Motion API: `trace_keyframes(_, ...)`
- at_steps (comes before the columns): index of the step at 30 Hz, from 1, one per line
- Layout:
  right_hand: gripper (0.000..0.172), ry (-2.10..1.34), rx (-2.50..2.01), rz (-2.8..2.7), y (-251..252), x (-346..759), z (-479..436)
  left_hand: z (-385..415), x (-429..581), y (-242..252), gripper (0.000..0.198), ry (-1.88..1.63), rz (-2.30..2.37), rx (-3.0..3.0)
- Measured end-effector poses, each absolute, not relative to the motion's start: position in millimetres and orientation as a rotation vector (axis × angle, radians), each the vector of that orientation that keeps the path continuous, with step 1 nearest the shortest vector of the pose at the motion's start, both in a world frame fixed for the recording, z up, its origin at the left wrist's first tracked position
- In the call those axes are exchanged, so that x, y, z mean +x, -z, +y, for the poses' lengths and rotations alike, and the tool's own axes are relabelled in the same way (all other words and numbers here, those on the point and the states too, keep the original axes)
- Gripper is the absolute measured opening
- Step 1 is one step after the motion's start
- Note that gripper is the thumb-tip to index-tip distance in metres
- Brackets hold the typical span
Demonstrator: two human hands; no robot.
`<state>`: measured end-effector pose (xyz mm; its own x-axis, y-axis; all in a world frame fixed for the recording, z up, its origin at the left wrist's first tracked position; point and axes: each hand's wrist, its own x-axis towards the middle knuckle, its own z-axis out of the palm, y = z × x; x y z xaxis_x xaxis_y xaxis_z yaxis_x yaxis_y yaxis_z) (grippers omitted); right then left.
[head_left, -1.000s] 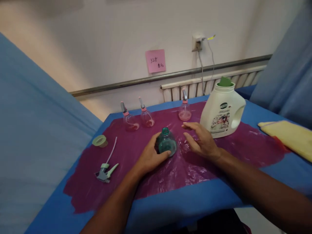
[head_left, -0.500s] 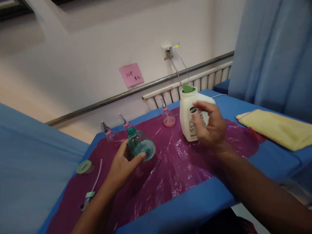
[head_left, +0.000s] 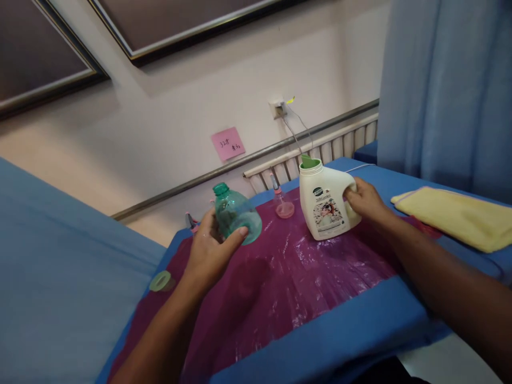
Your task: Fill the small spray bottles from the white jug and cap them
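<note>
My left hand (head_left: 214, 248) holds a clear green, round-bodied bottle (head_left: 236, 210) up off the table, its uncapped neck tilted up and to the left. The fingers wrap behind it and the thumb presses on its lower side. My right hand (head_left: 366, 200) is closed round the handle of a white jug (head_left: 328, 200) with a printed label. That jug looks upright, and a green piece (head_left: 310, 161) stands in its open mouth. Just left of the jug is a small clear pink-collared pump bottle (head_left: 284, 207) with pinkish liquid at its bottom.
Purple plastic sheeting (head_left: 280, 298) covers much of the blue table (head_left: 320, 341). A pale green roll of tape (head_left: 161, 281) lies at the left, a folded yellow cloth (head_left: 456, 216) at the right. Another pump top (head_left: 191, 221) shows behind my left hand. Blue curtains hang on both sides.
My right hand has gone from open in front of the jug to gripping its handle. The green bottle has risen in my left hand. The view has tilted up.
</note>
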<state>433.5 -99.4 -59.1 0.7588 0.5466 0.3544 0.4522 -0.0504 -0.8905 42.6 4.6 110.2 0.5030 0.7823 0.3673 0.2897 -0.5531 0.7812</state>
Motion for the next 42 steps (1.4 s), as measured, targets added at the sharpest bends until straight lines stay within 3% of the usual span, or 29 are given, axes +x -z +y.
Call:
trace_keyframes(7,0.027,0.020,-1.832,-1.001,1,418,-99,1,33,-120,0.078,-0.978,0.936,2.174)
trace_keyframes(16,0.036,-0.122,-2.032,-1.387,-54,416,-74,10,15,-122,0.083,-0.901,1.134,2.257)
trace_keyframes(24,0.023,-0.121,-2.091,-1.588,-65,414,-71,16,22,-119,0.085,-0.727,1.270,2.414)
trace_keyframes(30,0.030,-0.039,-2.078,-1.573,-61,412,-67,23,22,-116,0.079,-0.593,1.232,2.578)
trace_keyframes(38,0.022,0.075,-2.064,-1.608,-53,406,-59,29,13,-112,0.080,-0.421,1.220,2.744)
trace_keyframes(42,0.026,0.081,-2.147,-1.623,-57,399,-61,28,10,-112,0.083,-0.342,1.238,2.789)
